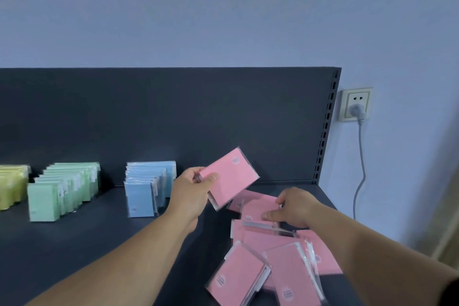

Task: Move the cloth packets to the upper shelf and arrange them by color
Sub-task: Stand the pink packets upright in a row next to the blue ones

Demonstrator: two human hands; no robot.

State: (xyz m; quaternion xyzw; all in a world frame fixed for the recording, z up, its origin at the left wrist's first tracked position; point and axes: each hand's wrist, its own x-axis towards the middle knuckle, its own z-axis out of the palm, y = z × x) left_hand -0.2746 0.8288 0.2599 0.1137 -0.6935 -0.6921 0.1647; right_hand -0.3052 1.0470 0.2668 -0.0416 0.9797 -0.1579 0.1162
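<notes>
The left hand is closed on a flat pink cloth packet in clear plastic wrap, thumb across its near face and fingers behind, holding it tilted above the dark shelf board. Just to its right, the right hand reaches down into a loose heap of pink wrapped packets; its fingertips pinch the edge of one packet lying at the far side of the heap, though whether that packet is lifted yet cannot be told. The heap sprawls over the right part of the shelf, packets overlapping at odd angles.

Further left, upright rows stand finished against the dark back panel: a blue row, a green row and, at the left edge, a yellow row.

The step in hand seems to be gathering the pink ones into a stack. Next, they need squaring up and standing upright in a row to the right of the blue, which calls for clearing the sprawl from that spot first.
</notes>
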